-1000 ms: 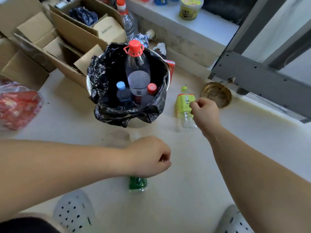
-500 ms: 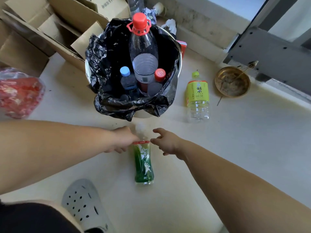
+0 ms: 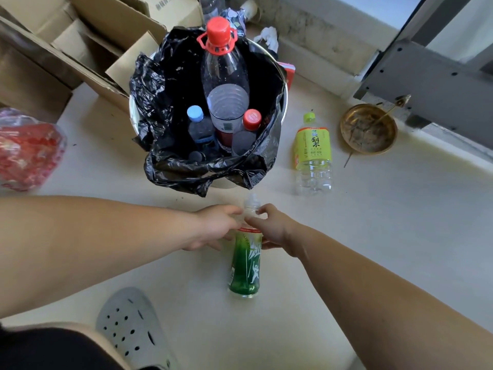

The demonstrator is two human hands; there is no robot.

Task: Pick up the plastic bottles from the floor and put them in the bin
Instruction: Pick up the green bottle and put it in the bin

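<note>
Green bottle: shown lying on the floor, neck toward 12 o'clock and base toward 6, just short of the bin. It appears empty, so it is judged light, thin-walled and easily dented; the glossy label sleeve may be slippery. The stiffer shoulder and neck are judged the best place for a hold. The left hand and right hand are seen at 9 and 3 o'clock of the shoulder, fingers spread and touching or nearly touching it; neither grip is closed on it yet. The bin, at 12 o'clock, is lined in black and already holds several bottles. A yellow bottle lies at 2 o'clock, beside the bin.
</note>
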